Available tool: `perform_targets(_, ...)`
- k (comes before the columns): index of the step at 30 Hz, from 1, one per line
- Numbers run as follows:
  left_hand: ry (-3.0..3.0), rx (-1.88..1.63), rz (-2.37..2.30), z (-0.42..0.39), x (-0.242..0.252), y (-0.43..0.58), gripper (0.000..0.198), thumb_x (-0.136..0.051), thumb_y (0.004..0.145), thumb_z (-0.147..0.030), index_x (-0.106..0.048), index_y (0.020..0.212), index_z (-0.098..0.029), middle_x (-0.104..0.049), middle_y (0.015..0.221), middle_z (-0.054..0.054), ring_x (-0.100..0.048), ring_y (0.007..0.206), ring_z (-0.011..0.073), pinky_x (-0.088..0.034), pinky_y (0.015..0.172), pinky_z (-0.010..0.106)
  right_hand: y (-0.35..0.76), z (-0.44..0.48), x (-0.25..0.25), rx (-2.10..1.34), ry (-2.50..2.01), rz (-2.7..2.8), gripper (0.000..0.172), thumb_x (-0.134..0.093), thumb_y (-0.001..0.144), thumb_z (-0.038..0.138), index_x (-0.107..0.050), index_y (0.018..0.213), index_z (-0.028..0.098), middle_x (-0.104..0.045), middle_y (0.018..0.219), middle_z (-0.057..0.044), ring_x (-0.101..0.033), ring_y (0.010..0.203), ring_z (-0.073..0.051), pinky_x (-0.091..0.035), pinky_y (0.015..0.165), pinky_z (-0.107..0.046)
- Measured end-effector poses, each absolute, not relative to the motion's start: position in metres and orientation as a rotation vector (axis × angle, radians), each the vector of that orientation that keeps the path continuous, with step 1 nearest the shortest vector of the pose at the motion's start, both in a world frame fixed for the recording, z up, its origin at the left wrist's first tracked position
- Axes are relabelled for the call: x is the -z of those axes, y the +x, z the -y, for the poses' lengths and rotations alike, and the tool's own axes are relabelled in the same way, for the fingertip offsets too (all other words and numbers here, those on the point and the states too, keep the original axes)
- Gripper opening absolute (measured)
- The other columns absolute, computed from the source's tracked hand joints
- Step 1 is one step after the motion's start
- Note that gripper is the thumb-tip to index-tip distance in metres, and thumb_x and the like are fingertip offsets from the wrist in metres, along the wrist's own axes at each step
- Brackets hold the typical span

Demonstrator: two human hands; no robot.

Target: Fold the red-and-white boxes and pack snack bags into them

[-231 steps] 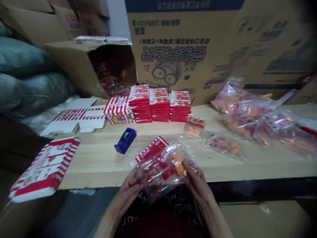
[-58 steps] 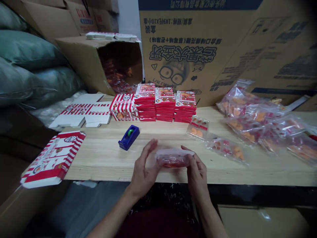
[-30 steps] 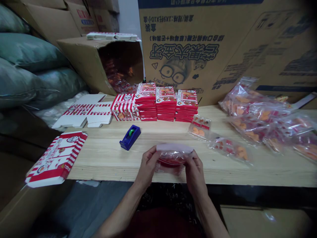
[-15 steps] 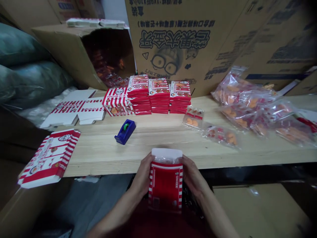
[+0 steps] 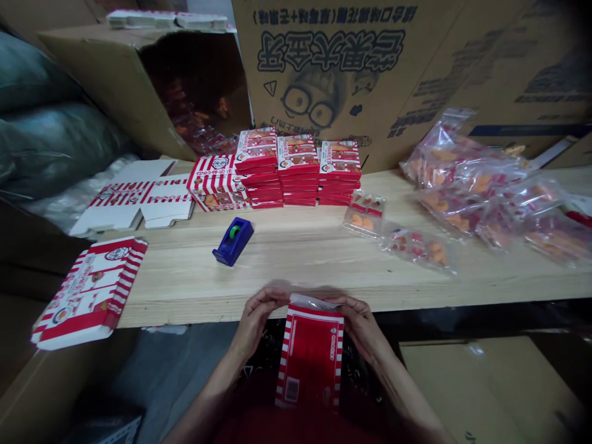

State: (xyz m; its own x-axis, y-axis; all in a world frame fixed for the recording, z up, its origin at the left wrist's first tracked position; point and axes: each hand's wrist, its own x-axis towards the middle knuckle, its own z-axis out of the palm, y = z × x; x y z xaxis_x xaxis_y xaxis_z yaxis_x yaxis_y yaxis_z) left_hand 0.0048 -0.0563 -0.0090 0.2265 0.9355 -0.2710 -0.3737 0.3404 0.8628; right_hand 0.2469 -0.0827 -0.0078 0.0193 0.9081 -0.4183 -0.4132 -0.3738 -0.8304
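Note:
Both my hands hold a flat red-and-white striped carton [image 5: 309, 357] upright against my body, just below the front edge of the wooden table [image 5: 287, 271]. My left hand [image 5: 258, 324] grips its top left corner, and my right hand [image 5: 359, 327] grips the top right. My fingers meet over a pale, blurred top flap [image 5: 313, 301], which is bent partly over the carton's opening. Any contents inside the carton are hidden.
On the table stand stacks of red boxes [image 5: 298, 169], a blue tape dispenser [image 5: 233, 240], flat carton blanks [image 5: 90, 293], and plastic bags of orange-and-red items [image 5: 481, 197]. An open cardboard box [image 5: 111, 80] stands behind, beside grey sacks [image 5: 50, 142].
The bag held earlier has given way to the striped carton in my hands. Its white top flap, upright half a second ago, now bends down, and my fingers have moved up to it.

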Motion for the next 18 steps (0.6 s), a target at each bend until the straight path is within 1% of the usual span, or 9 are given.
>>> perform_targets(3, 0.749, -0.923, -0.89, 0.049, 0.006, 0.014, 0.035, -0.07, 0.082, -0.02, -0.076, 0.116, -0.02, -0.077, 0.112, 0.007, -0.07, 0.1, 0.0204, -0.051, 0.092, 0.03, 0.241, 0.081, 0.005, -1.613, -1.198, 0.603, 0.014, -0.079, 0.071, 0.03, -0.084, 0.083, 0.023, -0.083, 0.086, -0.006, -0.075, 0.075, -0.025, -0.059, 0.068, -0.035)
perform_targets(4, 0.721, -0.87, -0.889, 0.047, 0.007, 0.018, 0.035, -0.07, 0.08, -0.018, -0.077, 0.114, -0.019, -0.077, 0.109, 0.008, -0.07, 0.096, 0.02, -0.052, 0.087, 0.028, 0.238, 0.079, 0.004, -1.623, -1.183, 0.606, 0.015, -0.078, 0.072, 0.029, -0.084, 0.084, 0.023, -0.083, 0.087, -0.006, -0.075, 0.077, -0.025, -0.059, 0.07, -0.036)
perform_targets(6, 0.639, -0.793, -0.91, 0.043, 0.011, 0.026, 0.03, -0.068, 0.075, -0.015, -0.081, 0.102, -0.015, -0.079, 0.095, 0.01, -0.071, 0.08, 0.0197, -0.053, 0.075, 0.028, 0.235, 0.077, 0.003, -1.644, -1.154, 0.609, 0.016, -0.077, 0.072, 0.027, -0.085, 0.085, 0.023, -0.083, 0.088, -0.006, -0.076, 0.077, -0.025, -0.059, 0.075, -0.037)
perform_targets(8, 0.607, -0.759, -0.93, 0.041, 0.013, 0.029, 0.027, -0.066, 0.071, -0.014, -0.083, 0.093, -0.015, -0.08, 0.084, 0.01, -0.07, 0.07, 0.0202, -0.053, 0.069, 0.029, 0.234, 0.076, 0.004, -1.671, -1.143, 0.592, 0.016, -0.077, 0.071, 0.025, -0.085, 0.084, 0.024, -0.083, 0.085, -0.005, -0.075, 0.073, -0.023, -0.059, 0.075, -0.036)
perform_targets(9, 0.633, -0.746, -0.923, 0.041, 0.012, 0.028, 0.026, -0.066, 0.072, -0.015, -0.083, 0.093, -0.016, -0.08, 0.085, 0.01, -0.072, 0.071, 0.0213, -0.054, 0.071, 0.03, 0.234, 0.077, 0.005, -1.68, -1.139, 0.578, 0.015, -0.077, 0.071, 0.025, -0.084, 0.084, 0.024, -0.083, 0.085, -0.005, -0.075, 0.073, -0.023, -0.059, 0.077, -0.036)
perform_targets(11, 0.752, -0.708, -0.861, 0.043, 0.008, 0.021, 0.028, -0.067, 0.081, -0.021, -0.083, 0.103, -0.019, -0.081, 0.101, 0.011, -0.075, 0.089, 0.0249, -0.056, 0.087, 0.035, 0.236, 0.079, 0.008, -1.671, -1.135, 0.561, 0.014, -0.077, 0.072, 0.026, -0.084, 0.084, 0.025, -0.083, 0.086, -0.004, -0.076, 0.075, -0.023, -0.059, 0.08, -0.037)
perform_targets(14, 0.989, -0.672, -0.804, 0.045, -0.003, 0.01, 0.034, -0.069, 0.089, -0.034, -0.079, 0.119, -0.022, -0.076, 0.125, 0.011, -0.07, 0.116, 0.0297, -0.048, 0.107, 0.044, 0.239, 0.086, 0.008, -1.67, -1.105, 0.615, 0.018, -0.075, 0.079, 0.032, -0.084, 0.093, 0.025, -0.083, 0.093, -0.005, -0.077, 0.088, -0.026, -0.057, 0.091, -0.041)
perform_targets(16, 1.097, -0.669, -0.825, 0.045, -0.007, 0.006, 0.036, -0.071, 0.089, -0.037, -0.077, 0.121, -0.022, -0.075, 0.128, 0.012, -0.067, 0.122, 0.0317, -0.046, 0.111, 0.048, 0.241, 0.09, 0.006, -1.706, -1.042, 0.681, 0.025, -0.071, 0.085, 0.04, -0.083, 0.102, 0.024, -0.082, 0.107, -0.008, -0.075, 0.102, -0.028, -0.055, 0.098, -0.044)
perform_targets(18, 1.136, -0.69, -0.853, 0.044, -0.005, 0.006, 0.034, -0.07, 0.089, -0.037, -0.079, 0.118, -0.021, -0.076, 0.125, 0.012, -0.067, 0.123, 0.0324, -0.046, 0.111, 0.05, 0.241, 0.093, 0.004, -1.714, -0.993, 0.782, 0.031, -0.069, 0.089, 0.046, -0.081, 0.109, 0.026, -0.077, 0.123, -0.009, -0.07, 0.117, -0.03, -0.051, 0.105, -0.047)
